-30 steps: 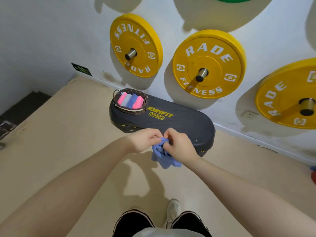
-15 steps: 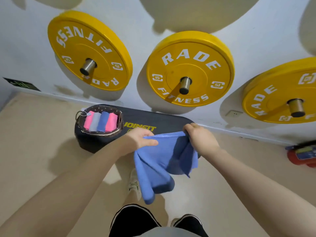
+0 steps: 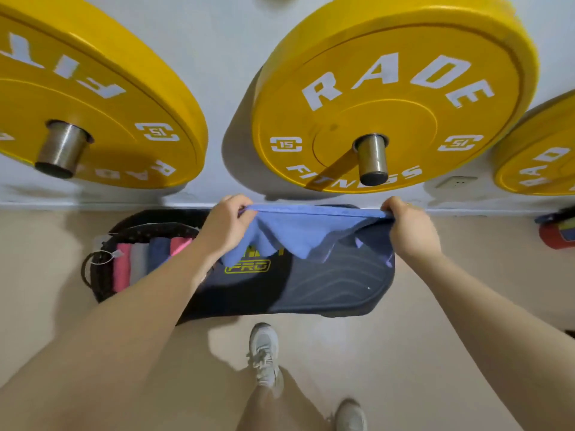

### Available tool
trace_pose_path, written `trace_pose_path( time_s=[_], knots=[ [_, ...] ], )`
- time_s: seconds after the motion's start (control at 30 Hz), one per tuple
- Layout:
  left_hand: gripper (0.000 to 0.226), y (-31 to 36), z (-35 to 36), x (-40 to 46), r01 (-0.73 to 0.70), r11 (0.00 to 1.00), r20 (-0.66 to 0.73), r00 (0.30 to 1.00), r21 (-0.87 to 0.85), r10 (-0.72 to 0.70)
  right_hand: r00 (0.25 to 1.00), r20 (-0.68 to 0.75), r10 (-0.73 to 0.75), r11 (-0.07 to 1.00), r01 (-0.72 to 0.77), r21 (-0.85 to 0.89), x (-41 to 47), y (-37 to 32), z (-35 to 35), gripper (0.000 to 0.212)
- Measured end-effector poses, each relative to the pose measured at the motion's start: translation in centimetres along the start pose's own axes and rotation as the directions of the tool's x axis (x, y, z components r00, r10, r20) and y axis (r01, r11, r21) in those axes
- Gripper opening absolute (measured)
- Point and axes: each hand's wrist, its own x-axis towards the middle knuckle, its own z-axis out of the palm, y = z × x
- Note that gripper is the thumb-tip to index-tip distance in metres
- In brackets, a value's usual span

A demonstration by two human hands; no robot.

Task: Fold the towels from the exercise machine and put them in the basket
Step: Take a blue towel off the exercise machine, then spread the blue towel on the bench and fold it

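Blue towel hangs stretched between the hands above the dark exercise machine: the left hand pinches one top corner, the right hand grips the other. On the machine's left end sits a dark woven basket holding rolled pink, grey and blue towels. Yellow weight plates hang on the wall.

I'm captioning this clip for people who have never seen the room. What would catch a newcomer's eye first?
Big yellow weight plates hang on metal pegs along the white wall, filling the top of the view. Below them, the left hand and right hand stretch a blue cloth towel by its top edge over a black padded exercise board. At the board's left end sits a dark woven basket of rolled towels.
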Motion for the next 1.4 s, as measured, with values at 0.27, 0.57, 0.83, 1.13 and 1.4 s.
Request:
trace_pose_path(
  time_s=[0.27, 0.57, 0.83, 1.13, 1.4],
  knots=[
    [0.022, -3.4, 0.8, 5.1, -0.399, 0.784, 0.003, 0.892, 0.476, 0.452, 0.957, -0.261, -0.129, 0.982, 0.159, 0.098, 5.5, 3.0, 1.5, 0.017],
    [0.015, -16.9, 20.2, 3.5, -0.228, 0.794, 0.171, 0.973, 0.563, 0.158, 0.942, 0.244, -0.232, 0.831, 0.322, -0.453, 5.6, 13.0, 22.1, 0.042],
    [0.03, -24.0, 28.2, 3.4, -0.323, 0.565, 0.374, 0.927, 0.759, 0.028, 0.784, 0.569, -0.247, 0.919, 0.376, -0.12, 8.1, 19.9, 32.9, 0.039],
    [0.025, -24.5, 27.4, 2.1, -0.376, 0.387, 0.408, 0.913, 0.842, -0.002, 0.527, 0.845, -0.091, 0.842, 0.494, -0.217, 10.6, 17.1, 32.1, 0.048],
    [0.032, -25.2, 28.8, -6.5, -0.137, 0.767, 0.437, 0.877, 0.626, -0.2, 0.201, 0.952, 0.231, 0.78, 0.547, -0.305, 5.4, 12.0, 32.5, 0.049]
  ],
)
